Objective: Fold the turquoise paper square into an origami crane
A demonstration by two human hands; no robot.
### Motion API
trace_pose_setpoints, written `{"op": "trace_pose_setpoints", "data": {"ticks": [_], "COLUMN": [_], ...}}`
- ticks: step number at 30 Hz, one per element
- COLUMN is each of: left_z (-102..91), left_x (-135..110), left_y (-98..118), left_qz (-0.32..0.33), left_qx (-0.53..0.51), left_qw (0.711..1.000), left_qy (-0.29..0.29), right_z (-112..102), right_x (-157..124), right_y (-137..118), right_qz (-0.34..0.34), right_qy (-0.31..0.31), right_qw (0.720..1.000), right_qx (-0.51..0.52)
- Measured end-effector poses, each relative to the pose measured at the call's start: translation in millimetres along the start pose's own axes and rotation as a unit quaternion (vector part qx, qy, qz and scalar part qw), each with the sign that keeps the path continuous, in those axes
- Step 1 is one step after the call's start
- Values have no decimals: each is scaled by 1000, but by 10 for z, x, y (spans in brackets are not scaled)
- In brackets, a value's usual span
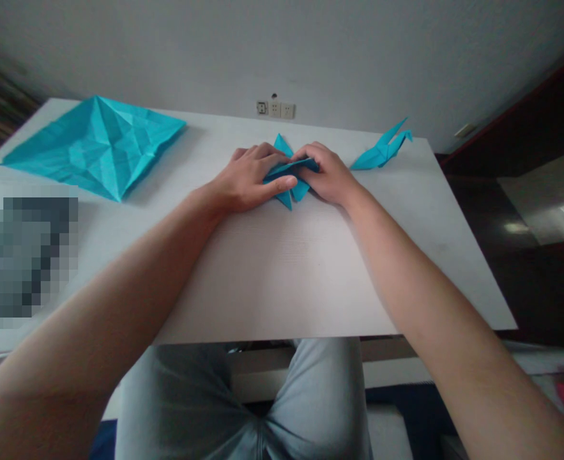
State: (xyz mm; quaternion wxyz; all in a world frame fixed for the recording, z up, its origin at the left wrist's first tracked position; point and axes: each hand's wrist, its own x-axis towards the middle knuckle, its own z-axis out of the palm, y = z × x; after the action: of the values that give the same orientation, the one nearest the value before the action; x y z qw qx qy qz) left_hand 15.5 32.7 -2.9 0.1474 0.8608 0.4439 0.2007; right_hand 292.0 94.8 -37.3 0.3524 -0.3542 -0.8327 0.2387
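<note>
A partly folded piece of blue origami paper (294,167) lies on the white table, with pointed flaps sticking out behind and in front of my hands. My left hand (250,176) grips its left side, thumb along the near edge and fingers over the top. On the right side, my right hand (327,169) pinches the paper, its fingers curled over the far edge. Both hands touch the paper and cover much of it. To the right stands a finished blue paper crane (382,150), apart from my right hand.
A large creased blue paper sheet (114,144) lies at the table's back left. A pixelated dark object (27,255) is at the left edge. The white table (282,275) meets a wall with power sockets (275,110). My legs are below its front edge.
</note>
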Motion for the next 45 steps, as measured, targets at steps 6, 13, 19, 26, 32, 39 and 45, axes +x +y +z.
{"op": "trace_pose_setpoints", "data": {"ticks": [6, 13, 19, 26, 32, 39, 45], "left_z": [44, 85, 38, -35, -50, -24, -19], "left_x": [44, 107, 109, 85, 73, 78, 79], "left_y": [-93, -191, -128, -59, -12, 19, 101], "left_qz": [17, 24, -25, -73, -57, -56, -50], "left_qx": [20, 20, 49, 39, 38, 35, 50], "left_qw": [1000, 998, 998, 996, 997, 998, 997], "left_qy": [7, 47, 39, 43, 24, 24, 19], "right_z": [-17, -18, -27, -56, -39, -49, -47], "right_x": [0, 22, 39, 24, -2, 3, -13], "right_y": [-34, 4, -11, -88, -147, -105, -133], "right_qz": [12, 9, 40, 56, 52, 68, 75], "right_qy": [-5, 12, 22, 25, 44, 65, 79], "right_qw": [1000, 999, 999, 998, 998, 995, 994], "right_qx": [-7, -37, -17, -14, -17, -27, -25]}}
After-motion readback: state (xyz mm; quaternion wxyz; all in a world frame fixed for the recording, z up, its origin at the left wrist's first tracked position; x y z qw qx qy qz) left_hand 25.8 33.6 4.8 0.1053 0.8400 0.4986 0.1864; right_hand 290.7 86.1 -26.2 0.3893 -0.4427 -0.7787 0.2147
